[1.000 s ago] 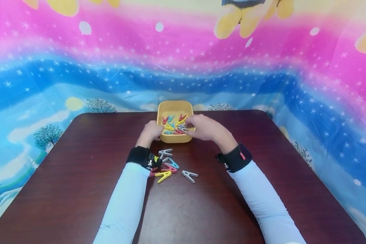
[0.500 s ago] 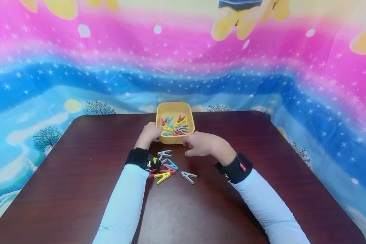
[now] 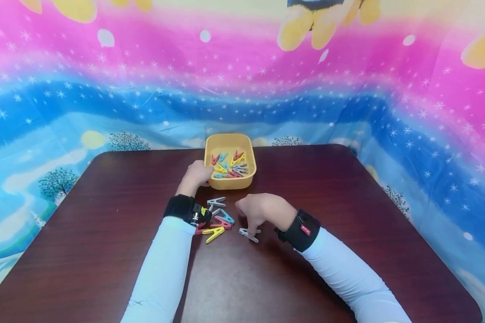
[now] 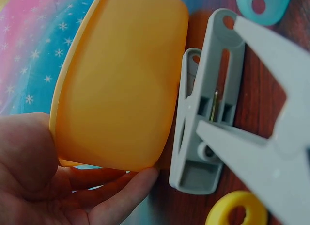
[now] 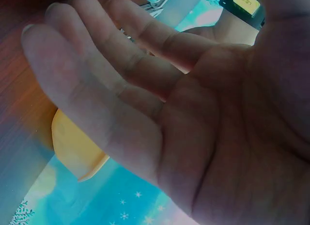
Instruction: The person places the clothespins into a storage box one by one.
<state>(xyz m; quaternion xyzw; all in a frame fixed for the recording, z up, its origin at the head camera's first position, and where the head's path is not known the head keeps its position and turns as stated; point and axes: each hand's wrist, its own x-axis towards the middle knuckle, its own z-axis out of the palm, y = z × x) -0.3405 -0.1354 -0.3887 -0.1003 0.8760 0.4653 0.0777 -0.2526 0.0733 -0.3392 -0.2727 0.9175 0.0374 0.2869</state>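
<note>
In the head view my left hand (image 3: 196, 174) grips the left side of a yellow plastic bin (image 3: 235, 184), thumb at the rim. The left wrist view shows its fingers under the bin (image 4: 121, 84). Several red, yellow, blue and grey clothespins (image 3: 240, 169) lie inside. My right hand (image 3: 268, 207) hovers over a lone grey clothespin (image 3: 248, 235), which it partly covers. Its fingers look extended and hold nothing in the right wrist view. Left of it lie a yellow clothespin (image 3: 213, 234), a blue clothespin (image 3: 227, 217) and a grey clothespin (image 3: 216, 202).
The dark wooden table (image 3: 331, 188) carries everything. A patterned cloth backdrop (image 3: 242, 80) hangs behind it and along both sides. The left wristband (image 3: 180, 207) hides part of the loose clothespin pile. Red clothespins (image 3: 222, 223) lie within that pile.
My right hand has left the bin's interior and come back toward me, over the lone grey clothespin. My left hand stays at the bin's left side.
</note>
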